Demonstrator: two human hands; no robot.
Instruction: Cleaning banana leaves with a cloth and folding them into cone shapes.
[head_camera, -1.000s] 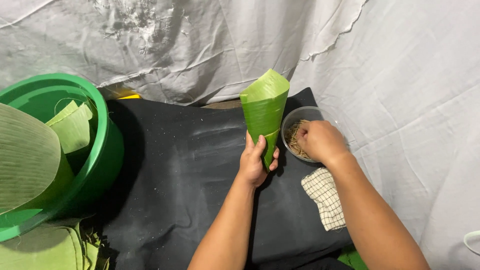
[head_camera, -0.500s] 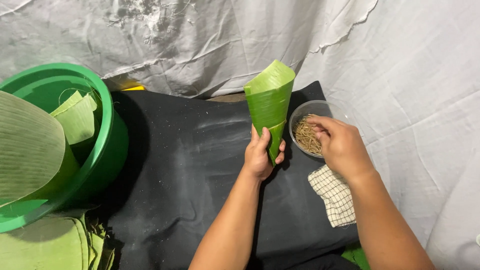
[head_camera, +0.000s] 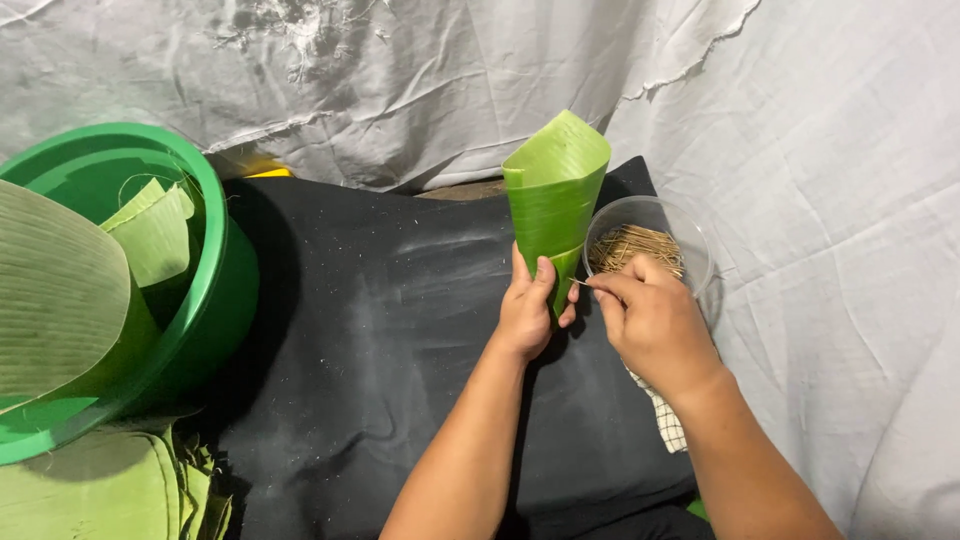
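Observation:
My left hand (head_camera: 530, 305) grips the lower part of a green banana-leaf cone (head_camera: 553, 190), held upright with its open mouth up, over a black cloth (head_camera: 370, 330). My right hand (head_camera: 650, 315) pinches a thin wooden stick (head_camera: 580, 283) between thumb and fingers, its tip pointing at the cone's lower edge beside my left thumb. Just behind my right hand stands a clear round bowl (head_camera: 690, 235) filled with several thin sticks.
A large green plastic basin (head_camera: 215, 270) at the left holds folded banana leaf pieces (head_camera: 70, 280). More leaves (head_camera: 100, 490) lie stacked at the lower left. A checked cloth (head_camera: 665, 420) lies under my right wrist. Wrinkled white sheeting (head_camera: 820, 150) covers the back and right side.
My right hand has come out of the stick bowl with one stick and moved left to the cone's lower edge. The left hand keeps holding the cone.

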